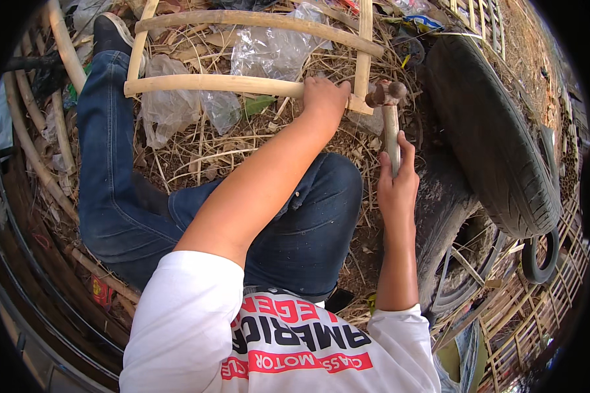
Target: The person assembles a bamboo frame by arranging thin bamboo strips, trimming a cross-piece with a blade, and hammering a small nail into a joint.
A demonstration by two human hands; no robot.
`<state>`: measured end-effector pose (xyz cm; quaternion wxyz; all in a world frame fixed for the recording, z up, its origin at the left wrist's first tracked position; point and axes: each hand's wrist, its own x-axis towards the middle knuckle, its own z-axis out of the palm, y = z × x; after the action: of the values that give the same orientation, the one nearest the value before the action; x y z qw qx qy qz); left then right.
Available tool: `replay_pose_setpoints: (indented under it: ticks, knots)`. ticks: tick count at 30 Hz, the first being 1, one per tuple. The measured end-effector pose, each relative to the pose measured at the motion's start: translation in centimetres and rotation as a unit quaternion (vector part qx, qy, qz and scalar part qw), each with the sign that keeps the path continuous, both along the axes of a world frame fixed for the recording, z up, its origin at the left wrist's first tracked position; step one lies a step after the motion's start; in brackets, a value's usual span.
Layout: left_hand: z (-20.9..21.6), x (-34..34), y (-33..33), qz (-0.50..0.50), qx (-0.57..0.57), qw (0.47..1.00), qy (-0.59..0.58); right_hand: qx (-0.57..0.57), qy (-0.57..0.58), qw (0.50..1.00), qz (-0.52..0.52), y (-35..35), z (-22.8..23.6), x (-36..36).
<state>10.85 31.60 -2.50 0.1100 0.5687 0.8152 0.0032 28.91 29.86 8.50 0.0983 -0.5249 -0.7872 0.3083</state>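
Observation:
My left hand (324, 100) is closed around the near crosspiece of a bamboo frame (223, 83), close to its right corner. Two long side pieces run away from me, joined by another crosspiece (262, 21) farther off. In my right hand (398, 180) is a hammer (391, 124), held upright by its pale handle. Its rusty head is just right of the frame's corner, apart from it by a small gap. My left palm and part of the crosspiece under it are hidden.
Clear plastic bags (167, 105) and dry straw litter the ground beneath the frame. A black tyre (491, 131) stands at my right, with a wheel (459, 262) below it. Bamboo poles (36, 144) lie on the left beside my jeans-clad leg (105, 144). Bamboo lattice (531, 321) spreads at lower right.

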Motion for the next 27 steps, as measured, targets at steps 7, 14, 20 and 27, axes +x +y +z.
replay_pose_setpoints:
  ticks: [7,14,20,27]
  knots:
    - [0.2,0.0,-1.6,-0.01,-0.018,1.0,-0.016,0.11,0.086,0.99,0.006,-1.2,5.6,-0.4]
    - [0.3,0.6,-0.9,0.001,-0.023,0.999,-0.027,0.045,-0.087,0.994,0.042,-0.2,-1.2,0.5]
    - [0.3,0.3,-1.3,-0.01,-0.044,0.999,-0.022,0.008,0.016,1.0,-0.013,-1.3,1.4,0.4]
    - [0.2,0.2,-1.6,-0.009,-0.018,1.0,-0.004,0.161,0.129,0.978,0.028,-1.5,3.4,0.5]
